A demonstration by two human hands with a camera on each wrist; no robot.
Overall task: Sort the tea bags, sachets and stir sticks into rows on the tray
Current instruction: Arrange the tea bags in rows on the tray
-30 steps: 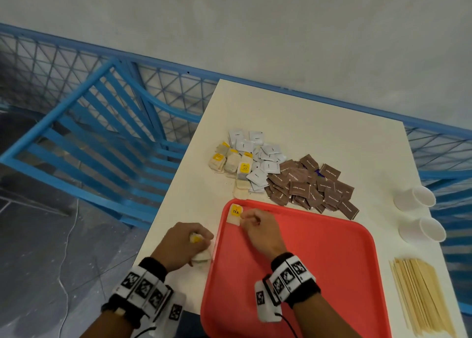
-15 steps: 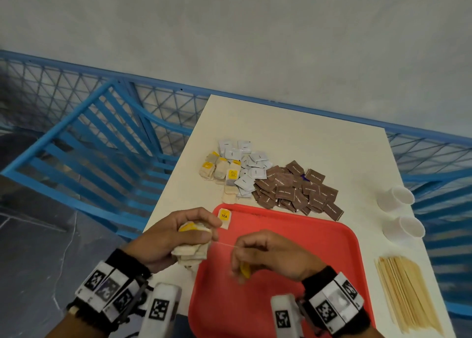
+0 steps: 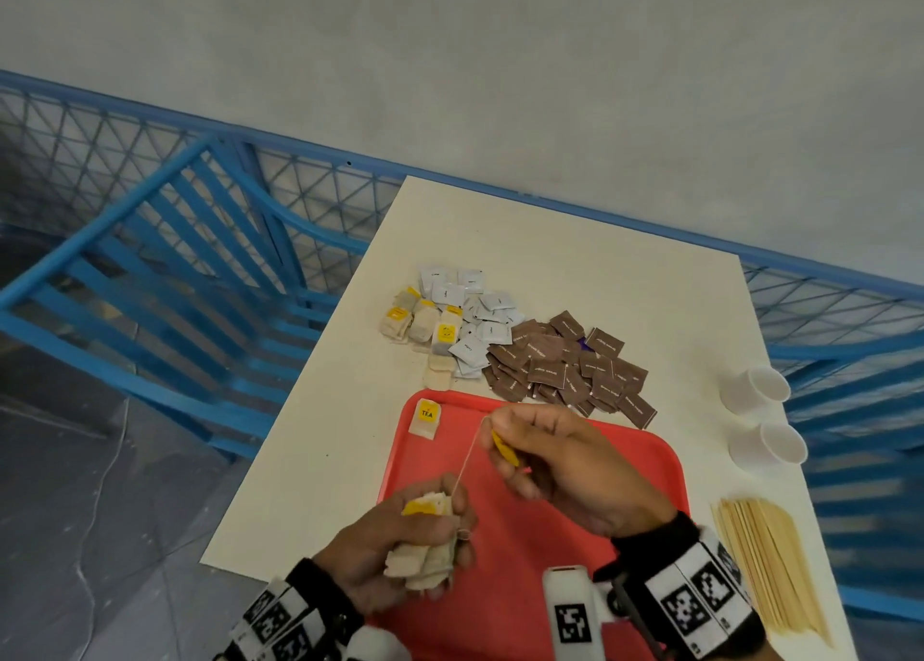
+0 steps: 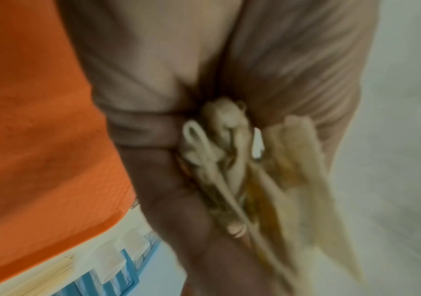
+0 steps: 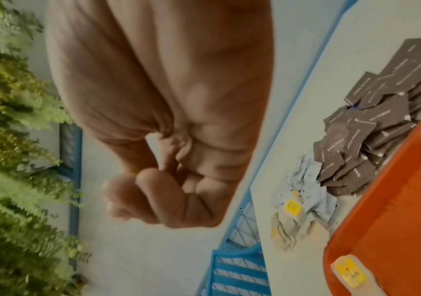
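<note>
Over the red tray (image 3: 625,465), the left hand (image 3: 400,545) grips a bundle of tea bags (image 3: 425,560); the right hand's (image 3: 565,465) fingers pinch a yellow tag (image 3: 504,448), its string (image 3: 467,460) running to the bundle.

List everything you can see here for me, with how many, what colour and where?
tray: one, red, near edge of the table.
table: one, cream, against blue railings.
tea bag on tray: one, beige with yellow tag, tray's far left corner.
loose tea bags: a small heap, beige, left of the pile beyond the tray.
white sachets: a heap, middle of that pile.
brown sachets: a heap, right of that pile.
paper cups: two, white, table's right edge.
stir sticks: a bundle, pale wood, right of the tray.
left hand: grips a bunch of tea bags.
right hand: pinches a yellow tag, its string runs to the bunch.
</note>
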